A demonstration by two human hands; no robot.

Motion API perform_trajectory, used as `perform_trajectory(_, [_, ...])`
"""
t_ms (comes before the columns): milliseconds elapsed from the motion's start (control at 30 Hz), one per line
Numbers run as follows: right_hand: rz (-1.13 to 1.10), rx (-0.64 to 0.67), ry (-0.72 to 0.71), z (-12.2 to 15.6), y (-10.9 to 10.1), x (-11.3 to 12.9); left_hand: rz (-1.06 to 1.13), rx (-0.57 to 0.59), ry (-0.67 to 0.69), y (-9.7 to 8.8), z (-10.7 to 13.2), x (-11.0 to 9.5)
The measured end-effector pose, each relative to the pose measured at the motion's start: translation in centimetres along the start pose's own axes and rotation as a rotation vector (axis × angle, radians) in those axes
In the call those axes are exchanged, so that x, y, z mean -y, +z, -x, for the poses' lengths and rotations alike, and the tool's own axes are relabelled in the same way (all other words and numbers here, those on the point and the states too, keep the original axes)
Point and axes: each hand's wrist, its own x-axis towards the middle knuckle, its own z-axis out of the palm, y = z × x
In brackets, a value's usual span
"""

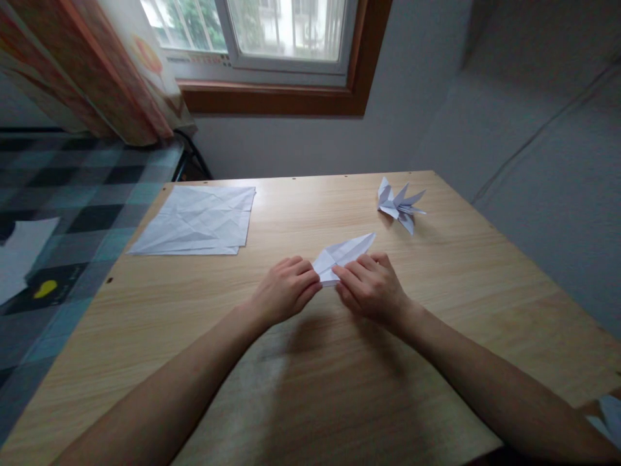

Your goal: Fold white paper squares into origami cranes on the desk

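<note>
Between my hands, over the middle of the table, is a folded piece of white paper (pixel 347 250) with a long pointed flap reaching up to the right. My left hand (pixel 290 288) pinches its left end, fingers curled together. On the other side, my right hand (pixel 371 285) grips the lower right part with thumb and fingers closed. My fingers cover both lower ends of the paper. Farther back on the right sits a folded white paper shape (pixel 398 204) with several pointed petals, like an origami flower.
A stack of creased white paper sheets (pixel 204 220) lies at the table's back left. The wooden table (pixel 194 362) has its far edge near the wall and window (pixel 286 32). Left of it is a bed with a checked cover (pixel 97 194), below a curtain (pixel 101 71).
</note>
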Motion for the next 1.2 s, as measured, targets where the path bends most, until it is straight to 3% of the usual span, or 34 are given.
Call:
perform_trajectory(267, [-0.092,0.107,0.354,0.3,2.2,-2.1,-0.041,-0.022,0.008,0.3,0.2,0.0])
perform_trajectory(333, [-0.083,0.101,0.383,0.2,2.2,-1.9,-0.057,-0.007,0.018,0.3,0.1,0.0])
perform_trajectory(400, [-0.102,0.079,0.306,0.2,1.9,-1.3,-0.070,0.004,0.023,0.3,0.1,-0.1])
perform_trajectory(467, [-0.162,0.107,0.134,0.2,1.9,-0.6,-0.077,0.009,0.022,0.1,0.0,-0.2])
perform_trajectory(533, [-0.230,0.218,-0.021,0.4,2.2,0.0,-0.076,0.017,0.025,0.0,0.0,-0.3])
perform_trajectory(633, [-0.275,0.359,-0.056,0.7,2.8,0.1,-0.069,0.021,0.035,-0.2,0.0,-0.4])
perform_trajectory(800, [-0.270,0.418,0.088,0.9,2.9,-1.9,-0.068,0.013,0.037,-0.3,0.0,-0.4])
perform_trajectory(967, [-0.197,0.489,0.336,1.0,3.1,-5.0,-0.038,-0.018,0.040,-0.1,0.1,-0.4])
perform_trajectory(1200, [-0.085,0.341,0.645,2.2,4.2,-6.7,0.013,-0.021,0.046,0.0,0.3,-0.3])
